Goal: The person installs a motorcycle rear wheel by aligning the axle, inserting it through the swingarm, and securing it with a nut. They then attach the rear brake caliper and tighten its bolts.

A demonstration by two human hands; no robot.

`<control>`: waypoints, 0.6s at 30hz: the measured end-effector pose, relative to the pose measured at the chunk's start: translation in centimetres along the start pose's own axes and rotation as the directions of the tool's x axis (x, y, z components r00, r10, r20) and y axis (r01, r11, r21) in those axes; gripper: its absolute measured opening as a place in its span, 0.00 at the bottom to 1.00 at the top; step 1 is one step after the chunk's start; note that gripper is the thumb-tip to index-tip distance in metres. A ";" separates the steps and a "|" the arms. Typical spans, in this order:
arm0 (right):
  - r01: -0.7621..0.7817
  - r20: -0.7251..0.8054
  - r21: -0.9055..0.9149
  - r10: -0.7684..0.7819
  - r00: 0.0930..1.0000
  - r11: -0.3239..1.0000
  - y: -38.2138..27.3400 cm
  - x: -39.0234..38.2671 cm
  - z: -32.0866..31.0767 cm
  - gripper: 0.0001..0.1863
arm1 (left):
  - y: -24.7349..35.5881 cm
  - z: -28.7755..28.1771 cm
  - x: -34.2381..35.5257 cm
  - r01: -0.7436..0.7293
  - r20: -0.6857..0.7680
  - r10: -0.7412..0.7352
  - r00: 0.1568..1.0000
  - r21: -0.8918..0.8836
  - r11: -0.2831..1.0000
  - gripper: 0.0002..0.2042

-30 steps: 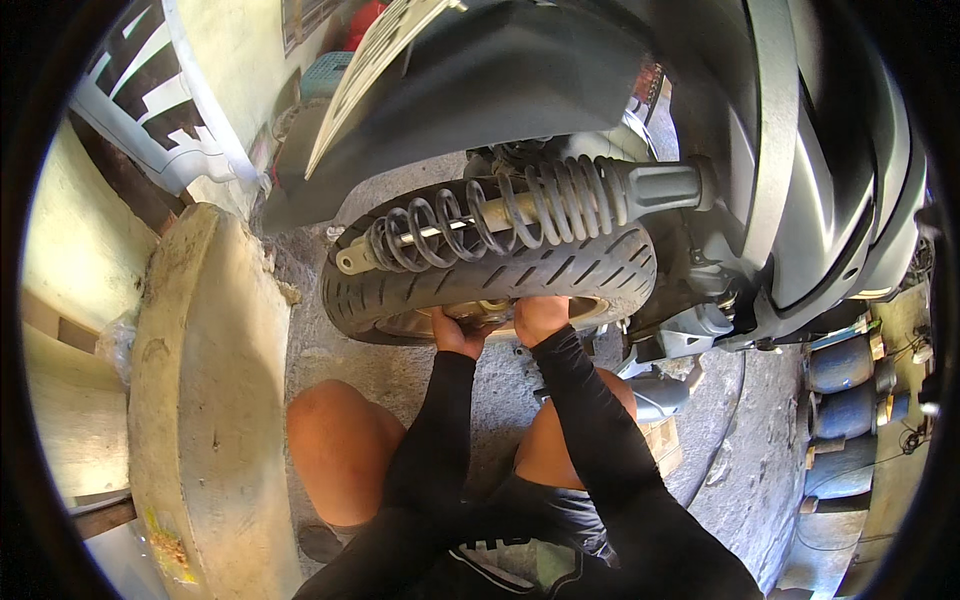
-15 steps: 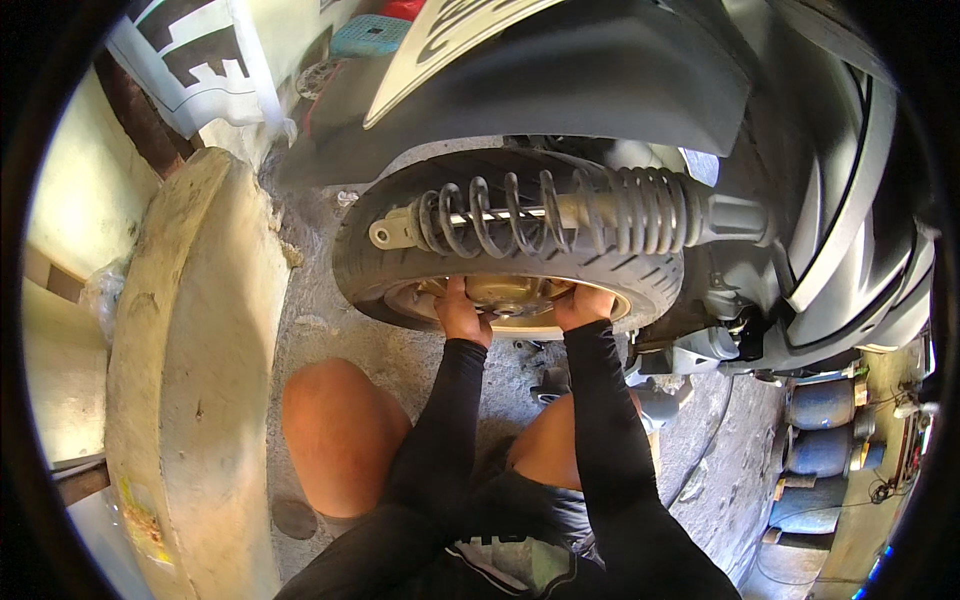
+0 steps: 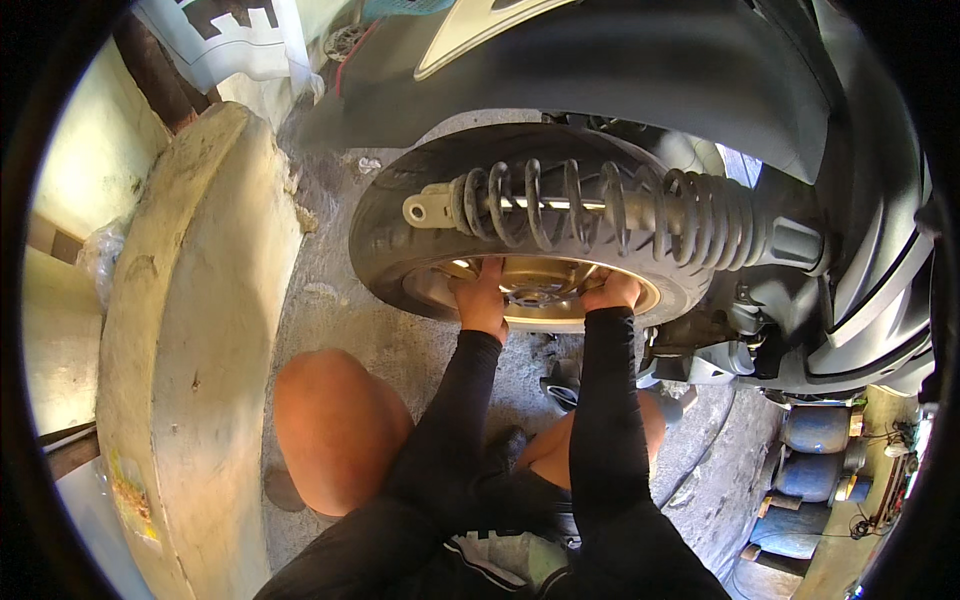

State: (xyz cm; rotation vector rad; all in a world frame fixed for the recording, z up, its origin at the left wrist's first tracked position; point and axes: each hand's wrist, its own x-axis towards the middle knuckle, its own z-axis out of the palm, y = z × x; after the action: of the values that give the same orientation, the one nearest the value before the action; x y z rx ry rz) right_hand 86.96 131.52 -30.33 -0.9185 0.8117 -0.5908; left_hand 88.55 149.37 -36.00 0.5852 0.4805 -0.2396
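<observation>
Rough grey floor (image 3: 325,340) spreads out under the work, with a thick, worn concrete block (image 3: 215,330) on the left and blue drums (image 3: 810,430) far off to the right. Above it is the back of a motorbike, with a black mudguard (image 3: 610,75) and grey side panels (image 3: 865,285).

Its wheel (image 3: 540,272) is in front of the person, below the mudguard, with the gold side facing the person. One long shock absorber (image 3: 645,218) with a big coil spring lies across the view, in front of the black tyre (image 3: 440,245).

Just now the hands have moved farther apart. A second ago they were close together by the middle; now one is on each side of it, and more gold shows between them. That seems to give a wider, steadier hold on the wheel.

The left hand (image 3: 482,300) reaches inside the rim with one finger or thumb pointing up. Its other fingertips are hidden, so I cannot tell if it grips. The right hand (image 3: 611,290) is curled up and looks to be gripping the wheel's inner part.
</observation>
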 end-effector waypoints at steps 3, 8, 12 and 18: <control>-0.075 0.004 0.027 0.075 0.997 0.997 0.6 1.0 -1.1 0.14 | 1.1 0.7 -0.8 -0.107 0.131 0.102 0.986 0.032 0.994 0.20; -0.140 0.082 0.073 0.134 0.988 0.988 3.4 3.3 -2.7 0.24 | 3.7 2.0 -3.0 -0.344 0.220 0.266 0.939 0.565 0.749 0.34; -0.341 0.066 0.180 0.334 0.940 0.923 5.4 4.4 -4.6 0.19 | 3.1 0.3 -4.4 -0.482 0.246 0.423 0.872 0.581 0.656 0.27; -0.458 0.153 0.311 0.432 0.889 0.833 5.8 4.9 -4.6 0.20 | -1.2 -1.2 -2.1 -0.075 -0.296 0.124 0.947 0.171 0.982 0.16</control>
State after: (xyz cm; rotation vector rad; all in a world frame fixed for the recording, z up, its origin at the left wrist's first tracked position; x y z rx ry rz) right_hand 86.59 128.61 -38.72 -0.4057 0.7906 -0.2665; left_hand 85.88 149.30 -36.35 0.8057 0.7341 -0.0897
